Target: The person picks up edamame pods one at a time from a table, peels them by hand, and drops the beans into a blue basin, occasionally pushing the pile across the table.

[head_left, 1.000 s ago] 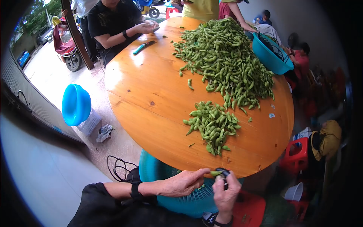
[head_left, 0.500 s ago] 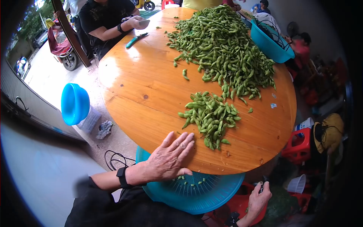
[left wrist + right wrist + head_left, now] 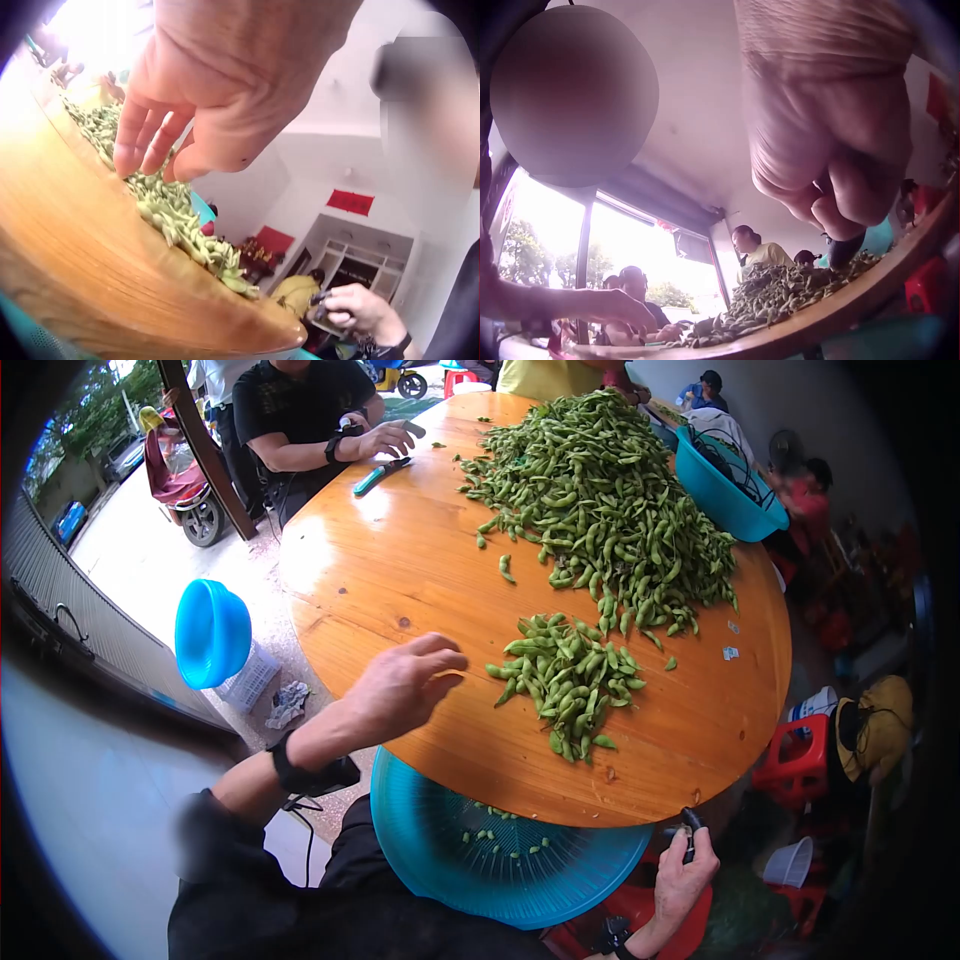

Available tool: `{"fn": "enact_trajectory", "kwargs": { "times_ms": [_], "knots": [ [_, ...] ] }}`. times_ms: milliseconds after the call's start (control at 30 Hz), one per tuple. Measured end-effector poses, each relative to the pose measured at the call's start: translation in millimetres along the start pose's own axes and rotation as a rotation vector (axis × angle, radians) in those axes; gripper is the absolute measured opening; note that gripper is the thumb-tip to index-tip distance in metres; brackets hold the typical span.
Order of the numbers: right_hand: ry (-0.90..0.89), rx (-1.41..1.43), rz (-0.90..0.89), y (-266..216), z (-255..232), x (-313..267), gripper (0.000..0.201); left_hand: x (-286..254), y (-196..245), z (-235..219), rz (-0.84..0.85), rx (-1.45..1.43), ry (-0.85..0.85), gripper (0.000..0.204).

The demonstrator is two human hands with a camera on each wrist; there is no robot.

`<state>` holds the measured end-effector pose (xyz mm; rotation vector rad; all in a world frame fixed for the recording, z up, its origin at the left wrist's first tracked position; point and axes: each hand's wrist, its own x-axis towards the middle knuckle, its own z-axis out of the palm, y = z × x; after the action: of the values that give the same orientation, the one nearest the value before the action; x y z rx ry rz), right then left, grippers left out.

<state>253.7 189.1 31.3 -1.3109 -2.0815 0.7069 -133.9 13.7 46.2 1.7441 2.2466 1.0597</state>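
My left hand [image 3: 405, 685] hovers over the near left part of the table, fingers loosely bent with nothing in them. Just right of it lies a small pile of green soybean pods [image 3: 575, 685]; the left wrist view shows the fingers [image 3: 129, 154] overlapping the pods. My right hand [image 3: 685, 875] grips a small black tool [image 3: 691, 820] beside the table's near right edge. Its kind cannot be made out, as the fingers cover much of it. Below the table edge sits a teal strainer basin [image 3: 420, 860] with several shelled beans [image 3: 490, 834] in it.
A large heap of pods [image 3: 610, 510] covers the far right of the wooden table [image 3: 400, 580]. Behind it stands a teal basin [image 3: 735, 510] with dark cords. Across the table, a person [image 3: 300, 420] sits near a teal-handled tool [image 3: 370, 480]. Red stools [image 3: 795, 760] stand at right.
Both hands were together over the basin with a pod at the black tool. They parted: the right went right with the tool, the left spread at the table edge, then rose up and left.
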Motion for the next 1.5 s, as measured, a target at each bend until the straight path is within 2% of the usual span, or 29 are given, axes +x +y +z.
{"fn": "enact_trajectory", "kwargs": {
  "times_ms": [133, 200, 300, 400, 433, 500, 567, 633, 667, 733, 800, 833, 967, 1000, 1067, 1133, 1200, 1233, 1267, 1300, 1333, 1433, 1467, 1500],
  "knots": [
    [-0.117, 0.189, 0.053, -25.9, 5.0, -4.9, 0.024, 33.6, 2.6, 36.6, 0.011, 0.149, -0.057, 0.020],
    [-0.164, 0.248, 0.009, -45.8, 8.6, -8.2, 0.027, 43.8, 0.5, 43.4, -0.062, 0.268, -0.185, 0.016],
    [-0.252, 0.328, 0.020, -64.8, 15.0, -12.6, 0.025, 40.9, -2.6, 46.9, 0.022, 0.204, -0.129, 0.013],
    [-0.362, 0.373, 0.034, -82.2, 33.7, -19.6, 0.026, 22.6, 0.6, 44.5, -0.023, 0.079, -0.061, 0.014],
    [-0.412, 0.369, 0.027, -83.4, 42.0, -22.1, 0.028, 14.6, 13.5, 37.9, -0.019, 0.072, -0.070, 0.014],
    [-0.493, 0.537, 0.101, -99.0, 60.8, -27.6, 0.028, -5.6, 48.4, 21.9, -0.292, -0.639, -0.198, 0.012],
    [-0.564, 0.681, 0.167, -111.6, 72.2, -28.9, 0.029, -28.8, 60.8, 33.6, -0.386, -0.983, -0.292, 0.016],
    [-0.670, 0.774, 0.221, -115.0, 76.3, -25.5, 0.030, -44.1, 69.2, 46.2, -0.478, -1.222, -0.313, 0.014],
    [-0.671, 0.770, 0.227, -114.8, 78.2, -25.3, 0.030, -48.0, 71.3, 52.0, -0.482, -1.264, -0.294, 0.014],
    [-0.807, 1.020, 0.335, -113.4, 81.7, -24.5, 0.029, -52.3, 75.7, 61.9, -0.487, -1.309, -0.272, 0.014],
    [-0.818, 1.046, 0.360, -111.3, 83.0, -24.2, 0.028, -54.5, 78.9, 70.2, -0.424, -1.317, -0.166, 0.012],
    [-0.827, 1.077, 0.385, -109.9, 83.4, -24.1, 0.027, -55.5, 80.0, 73.9, -0.424, -1.319, -0.166, 0.012],
    [-0.840, 1.103, 0.395, -104.9, 86.6, -24.0, 0.022, -58.3, 74.8, 81.1, -0.320, -1.126, -0.131, 0.013],
    [-0.812, 1.078, 0.380, -104.9, 88.7, -25.3, 0.020, -59.1, 72.9, 81.0, -0.291, -1.023, -0.141, 0.013],
    [-0.785, 1.053, 0.368, -104.8, 91.0, -26.9, 0.019, -58.1, 74.7, 77.2, -0.269, -0.994, -0.136, 0.014],
    [-0.699, 0.808, 0.085, -103.7, 91.7, -27.4, 0.017, -58.5, 74.7, 77.4, -0.245, -0.966, -0.129, 0.016],
    [-0.721, 0.842, 0.090, -103.5, 88.6, -25.7, 0.017, -60.2, 72.1, 79.8, -0.361, -1.393, -0.235, 0.018],
    [-0.743, 0.876, 0.094, -102.7, 86.5, -24.9, 0.018, -60.3, 71.8, 79.8, -0.362, -1.393, -0.237, 0.018],
    [-0.741, 0.876, 0.096, -101.1, 84.2, -24.0, 0.018, -59.7, 71.7, 79.9, -0.455, -1.623, -0.306, 0.020],
    [-0.817, 1.002, 0.216, -98.9, 81.5, -22.7, 0.017, -59.2, 71.8, 80.7, -0.549, -1.852, -0.378, 0.023],
    [-0.891, 1.127, 0.339, -96.5, 79.2, -21.8, 0.017, -61.2, 70.9, 86.0, -0.565, -1.953, -0.410, 0.028],
    [-0.943, 1.185, 0.362, -90.7, 76.6, -19.6, 0.016, -59.4, 74.9, 85.8, -0.569, -2.024, -0.502, 0.025],
    [-0.943, 1.185, 0.362, -90.0, 75.6, -18.5, 0.016, -58.6, 74.2, 86.5, -0.557, -1.958, -0.516, 0.030],
    [-0.924, 1.053, 0.306, -89.5, 74.6, -17.2, 0.016, -57.6, 75.4, 87.6, -0.557, -1.960, -0.516, 0.030]
  ]
}}
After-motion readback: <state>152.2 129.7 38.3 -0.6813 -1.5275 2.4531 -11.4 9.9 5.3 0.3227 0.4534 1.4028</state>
